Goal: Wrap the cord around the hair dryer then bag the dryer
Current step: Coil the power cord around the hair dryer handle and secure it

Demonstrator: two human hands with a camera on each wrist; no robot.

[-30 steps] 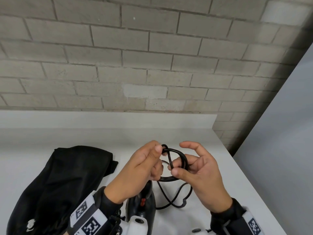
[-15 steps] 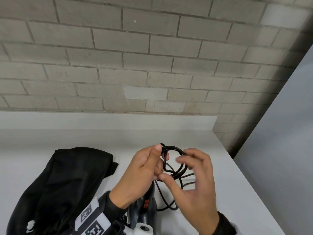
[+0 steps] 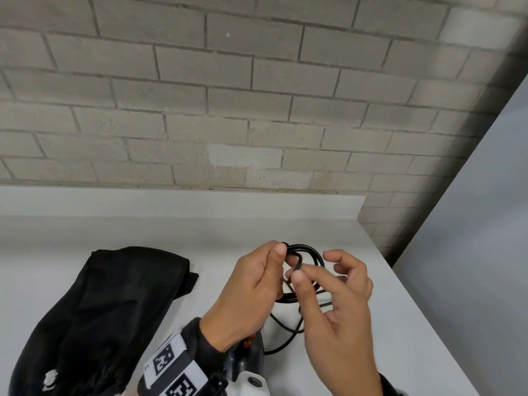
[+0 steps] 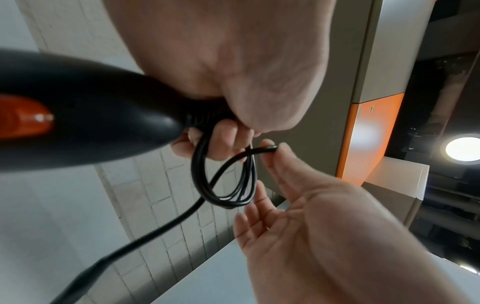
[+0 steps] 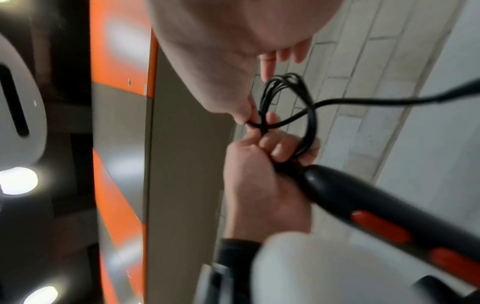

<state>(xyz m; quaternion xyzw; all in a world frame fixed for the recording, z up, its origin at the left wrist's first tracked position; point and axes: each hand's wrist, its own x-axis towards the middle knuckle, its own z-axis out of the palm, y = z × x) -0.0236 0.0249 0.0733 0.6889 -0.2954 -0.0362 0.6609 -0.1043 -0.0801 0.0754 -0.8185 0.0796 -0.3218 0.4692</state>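
Observation:
My left hand [image 3: 283, 261] grips the end of the black hair dryer's handle [image 4: 91, 115] and holds the coiled black cord [image 3: 307, 250] bunched against it. The right hand [image 3: 307, 270] pinches one strand of cord [image 4: 270, 147] between thumb and forefinger right beside the left thumb, its other fingers spread loosely. The coil [image 5: 285, 98] sticks up between both hands above the white counter [image 3: 400, 324]. A loose length of cord [image 3: 285, 330] hangs below. The dryer's orange switch [image 5: 381, 228] faces up. The black bag [image 3: 100, 310] lies flat at the left.
A brick wall [image 3: 257, 110] rises behind the counter's raised back ledge. The counter's right edge [image 3: 428, 324] runs diagonally beside a grey floor. In the wrist views, orange and grey cabinet panels [image 5: 116, 144] stand behind me.
The right hand has turned from palm-up under the coil to palm-down. It has carried a strand of cord up and across the coil toward the left thumb. The left hand stays put.

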